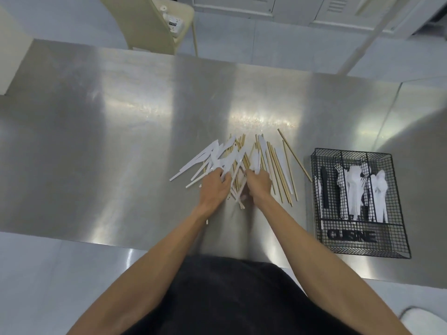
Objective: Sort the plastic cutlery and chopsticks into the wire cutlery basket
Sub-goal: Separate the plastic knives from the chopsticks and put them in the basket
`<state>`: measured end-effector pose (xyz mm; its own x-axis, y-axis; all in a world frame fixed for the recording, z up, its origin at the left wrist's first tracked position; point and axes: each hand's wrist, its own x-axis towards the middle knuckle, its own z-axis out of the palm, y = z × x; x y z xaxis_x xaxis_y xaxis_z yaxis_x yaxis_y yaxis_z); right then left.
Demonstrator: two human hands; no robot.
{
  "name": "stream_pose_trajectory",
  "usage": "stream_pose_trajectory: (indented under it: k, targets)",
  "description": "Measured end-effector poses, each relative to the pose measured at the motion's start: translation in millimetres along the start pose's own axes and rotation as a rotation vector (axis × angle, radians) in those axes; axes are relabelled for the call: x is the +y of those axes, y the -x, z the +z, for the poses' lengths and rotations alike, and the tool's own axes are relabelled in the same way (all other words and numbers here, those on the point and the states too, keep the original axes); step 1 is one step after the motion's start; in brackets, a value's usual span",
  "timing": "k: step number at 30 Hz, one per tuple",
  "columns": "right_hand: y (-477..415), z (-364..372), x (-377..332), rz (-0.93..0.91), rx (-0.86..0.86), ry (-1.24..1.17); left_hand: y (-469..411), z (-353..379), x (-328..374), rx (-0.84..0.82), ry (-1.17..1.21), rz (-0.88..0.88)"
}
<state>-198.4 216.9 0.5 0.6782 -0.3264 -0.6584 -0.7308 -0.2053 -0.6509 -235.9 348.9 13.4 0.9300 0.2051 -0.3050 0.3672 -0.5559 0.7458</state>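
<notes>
Open tabletop (pixel 96 146) left of cutlery pile (pixel 244 160), wire basket (pixel 353 247) right.

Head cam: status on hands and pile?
Left grip and right grip in pile of white plastic cutlery and wooden chopsticks, hold unclear. Black wire basket partly filled. No obstruction seen.

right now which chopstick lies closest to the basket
The lone slanted chopstick, rightmost of all: its near end almost reaches the basket, while the rest lie further left.

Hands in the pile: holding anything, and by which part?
Cannot tell: left hand and right hand curl fingers into the cutlery pile, but blur hides any grip.
</notes>
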Motion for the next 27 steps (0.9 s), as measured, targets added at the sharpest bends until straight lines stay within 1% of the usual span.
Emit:
stream_pose_trajectory:
  k: [6,10,13,17,21,27]
  targets:
    - [-5.9,-47.0,13.9,-0.076,0.029,-0.024,-44.1,29.7,25.2,-0.122,-0.031,-0.077]
    - [-5.6,-64.4,17.8,-0.119,0.005,-0.022,-60.3,37.0,27.4,-0.113,-0.075,-0.113]
    - [2.1,-69.9,13.6,-0.129,-0.063,-0.115,-65.8,42.5,22.1,-0.128,-0.164,-0.127]
    - [13.5,-71.5,6.6,-0.091,-0.147,-0.237,-66.3,46.8,20.3,-0.144,-0.289,-0.096]
    - [13.3,-74.6,9.9,-0.139,-0.184,-0.215,-63.6,47.4,21.0,-0.144,-0.325,-0.080]
    - [10.3,-96.0,8.8,-0.093,-0.175,-0.178,-57.0,46.1,26.6,-0.162,-0.332,-0.086]
